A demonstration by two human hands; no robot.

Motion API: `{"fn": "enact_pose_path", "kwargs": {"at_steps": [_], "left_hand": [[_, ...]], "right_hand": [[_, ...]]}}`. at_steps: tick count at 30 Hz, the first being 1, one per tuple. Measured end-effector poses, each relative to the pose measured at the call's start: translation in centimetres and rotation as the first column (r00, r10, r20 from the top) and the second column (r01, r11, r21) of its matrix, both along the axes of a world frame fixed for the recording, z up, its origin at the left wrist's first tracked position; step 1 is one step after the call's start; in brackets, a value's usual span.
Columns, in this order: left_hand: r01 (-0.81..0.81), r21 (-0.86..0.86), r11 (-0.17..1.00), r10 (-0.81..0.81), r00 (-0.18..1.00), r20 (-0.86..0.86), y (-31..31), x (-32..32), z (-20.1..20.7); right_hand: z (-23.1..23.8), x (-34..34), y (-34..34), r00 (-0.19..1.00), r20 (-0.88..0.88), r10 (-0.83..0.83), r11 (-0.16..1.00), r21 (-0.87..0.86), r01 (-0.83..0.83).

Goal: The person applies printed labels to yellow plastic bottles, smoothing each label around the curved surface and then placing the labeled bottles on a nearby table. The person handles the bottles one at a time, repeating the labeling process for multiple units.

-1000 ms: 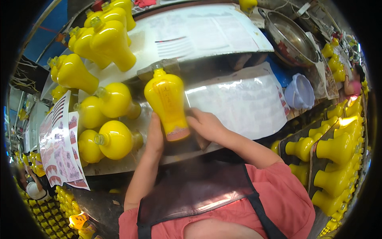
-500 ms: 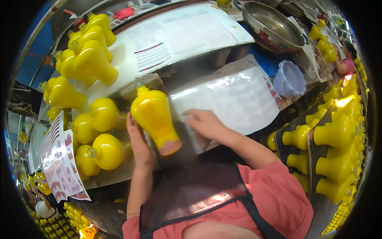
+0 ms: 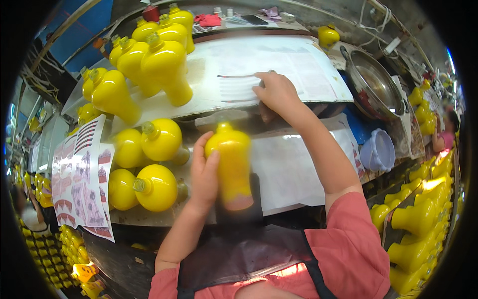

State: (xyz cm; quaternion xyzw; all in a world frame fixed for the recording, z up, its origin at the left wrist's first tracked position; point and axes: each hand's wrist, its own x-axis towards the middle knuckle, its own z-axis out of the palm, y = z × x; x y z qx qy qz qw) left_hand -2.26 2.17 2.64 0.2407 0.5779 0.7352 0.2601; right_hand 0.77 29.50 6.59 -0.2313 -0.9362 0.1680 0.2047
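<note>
My left hand (image 3: 205, 172) is closed round the left side of a glossy yellow bottle (image 3: 229, 162). The bottle stands nearly upright, slightly blurred, with a narrow neck on top and a pinkish patterned band round its foot. Farther off, my right hand (image 3: 279, 92) reaches over a white board (image 3: 204, 65). Its thumb and forefinger are apart at the right ends of thin dark printed strips (image 3: 236, 89) on a sheet lying there. Nothing shows between those fingers.
Yellow bottles (image 3: 167, 65) crowd the board's left end, and more (image 3: 157, 187) stand nearer. Printed sheets (image 3: 82, 174) hang at left. A pale sheet (image 3: 289, 169) lies right of the held bottle. A metal basin (image 3: 373, 79), a lavender bucket (image 3: 377, 149) and racked bottles (image 3: 416, 214) fill the right.
My right hand has gone from beside the bottle up to the strips on the far board. The bottle, still in my left hand, is more upright. The whole view has shifted.
</note>
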Motion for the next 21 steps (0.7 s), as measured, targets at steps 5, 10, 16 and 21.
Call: {"fn": "enact_pose_path", "kwargs": {"at_steps": [5, 10, 16, 21], "left_hand": [[-0.005, -0.012, 1.0, 0.005, 1.0, -0.019, 0.0, -0.6, -1.5], [-0.027, -0.049, 0.998, 0.024, 0.998, -0.05, 0.0, -0.7, -2.4], [-0.033, -0.068, 0.997, 0.024, 0.992, -0.125, 0.0, -0.7, -3.0], [0.023, -0.073, 0.997, -0.034, 0.987, -0.156, -0.2, -1.1, -3.3]], "right_hand": [[-0.4, -3.4, 1.6, 0.92, 0.392, -0.015, 0.985, 0.164, -0.054], [0.3, -3.4, 1.5, 0.907, 0.416, 0.064, 0.986, 0.112, -0.121], [0.5, -4.6, 1.6, 0.963, 0.256, 0.081, 0.995, 0.042, -0.094], [0.1, -6.2, 0.6, 0.951, 0.309, 0.024, 0.996, 0.075, -0.05]]}}
